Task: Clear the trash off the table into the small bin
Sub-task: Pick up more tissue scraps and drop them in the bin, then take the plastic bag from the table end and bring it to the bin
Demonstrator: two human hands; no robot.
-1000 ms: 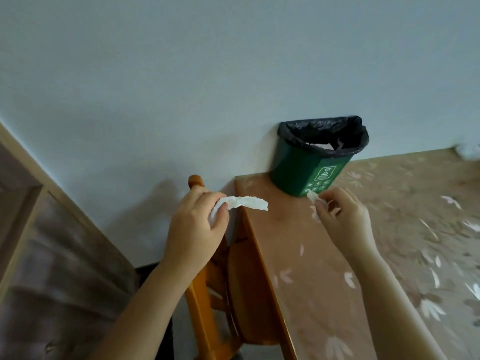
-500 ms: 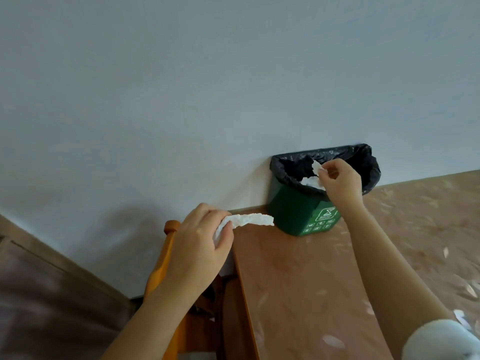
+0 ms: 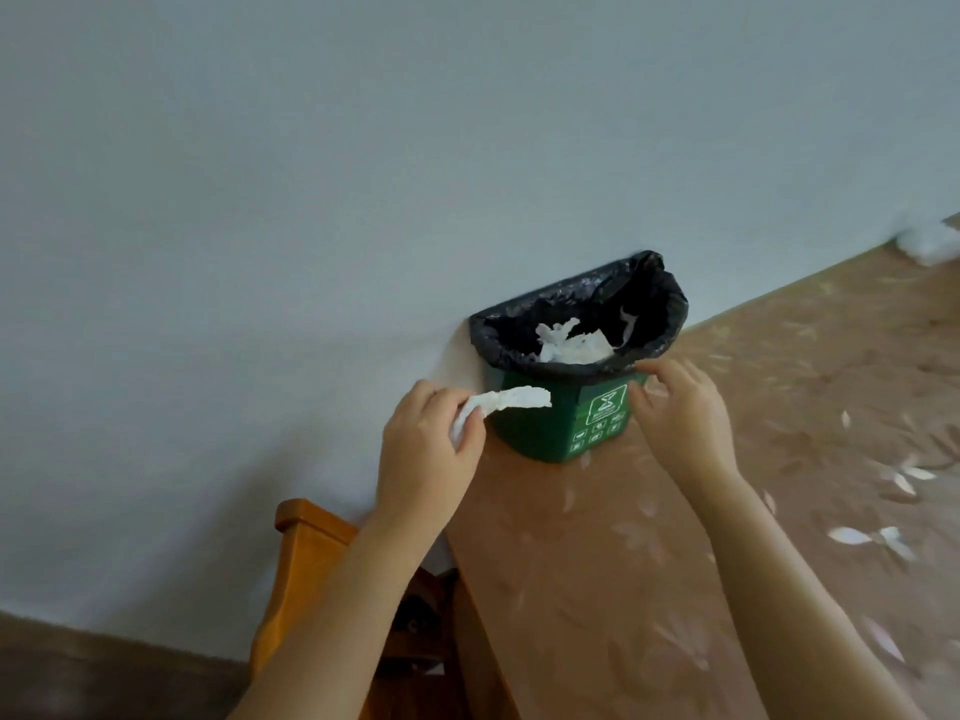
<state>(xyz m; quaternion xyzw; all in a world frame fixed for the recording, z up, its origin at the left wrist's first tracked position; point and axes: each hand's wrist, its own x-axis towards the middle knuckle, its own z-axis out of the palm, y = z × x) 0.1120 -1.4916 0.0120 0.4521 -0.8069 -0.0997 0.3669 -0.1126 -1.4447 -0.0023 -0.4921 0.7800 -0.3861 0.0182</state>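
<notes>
A small green bin (image 3: 561, 423) with a black liner (image 3: 660, 304) stands at the table's far left corner against the wall. White crumpled tissue (image 3: 571, 345) lies inside it. My left hand (image 3: 426, 449) pinches a twisted strip of white tissue (image 3: 511, 398) just left of the bin, below its rim. My right hand (image 3: 680, 413) hovers at the bin's right front, fingers apart and holding nothing.
The table (image 3: 727, 537) has a brown cloth with pale leaf prints. A wooden chair back (image 3: 306, 543) stands at the table's left edge. Something white (image 3: 930, 244) lies at the far right by the wall.
My right hand let its tissue piece go into the bin and drew back to the bin's front. My left hand carried the strip closer to the bin.
</notes>
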